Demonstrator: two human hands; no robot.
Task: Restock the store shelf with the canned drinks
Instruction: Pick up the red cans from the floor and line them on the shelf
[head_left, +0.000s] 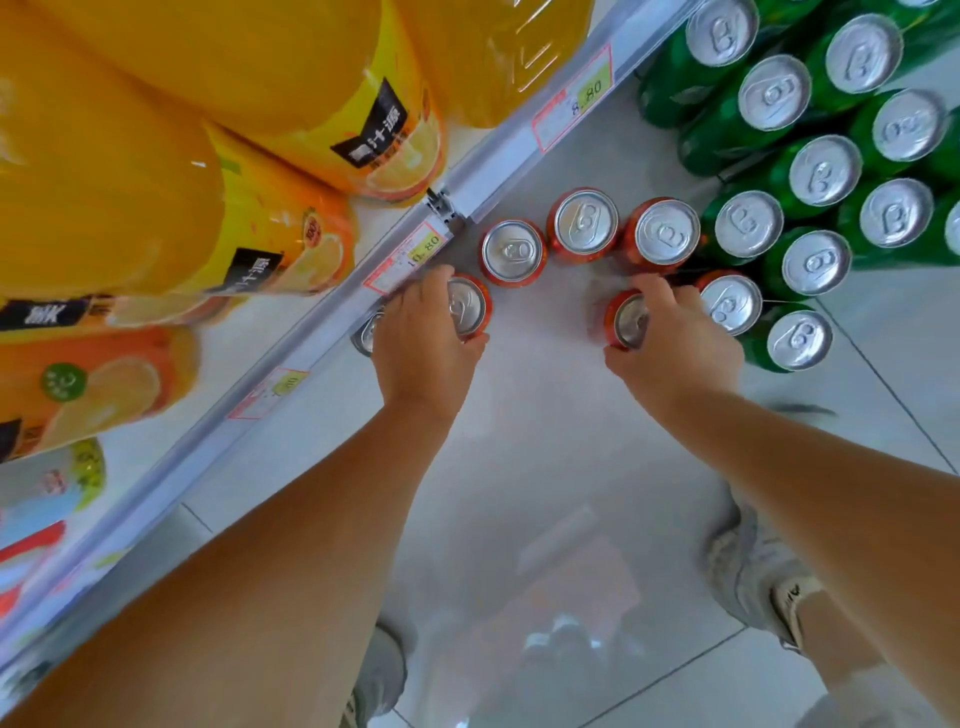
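Observation:
Several red cans with silver tops stand on the pale tiled floor below the shelf edge. My left hand (423, 343) grips one red can (470, 306) from above, right by the shelf rail (322, 332). My right hand (675, 343) grips another red can (626, 319) near the middle. Three more red cans (513, 251) (585, 222) (666, 234) stand in an arc behind my hands, and one more red can (731, 303) is just right of my right hand. A further can top (368, 332) peeks out under the rail, mostly hidden by my left hand.
Several green cans (826, 171) are packed in rows at the upper right. Large orange juice bottles (156, 182) fill the shelf on the left, with price tags (574, 106) on its rail. My shoes (753, 571) stand on the tiles below.

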